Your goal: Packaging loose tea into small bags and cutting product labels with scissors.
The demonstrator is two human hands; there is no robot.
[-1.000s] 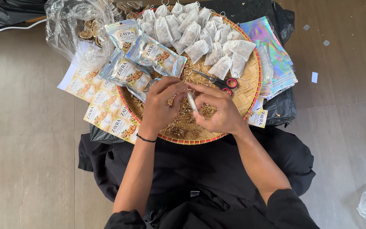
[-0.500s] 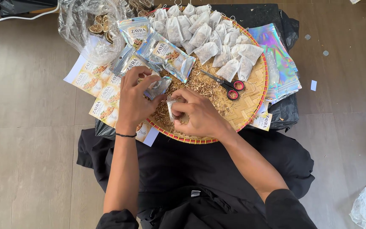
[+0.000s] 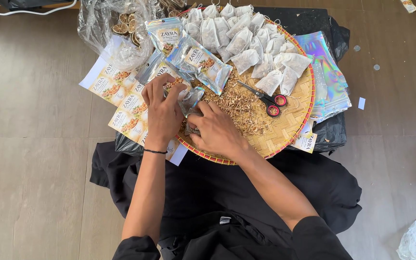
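Clear pouch: lying between both hands at the woven tray's near-left edge, long axis tilting up-right. Left hand pinching its top; right hand gripping its lower end, equally near.

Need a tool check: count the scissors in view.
1. The scissors lie on the woven tray, on the dried bits right of both hands, red handles toward the tray's right rim. Others could be hidden under the pouches.
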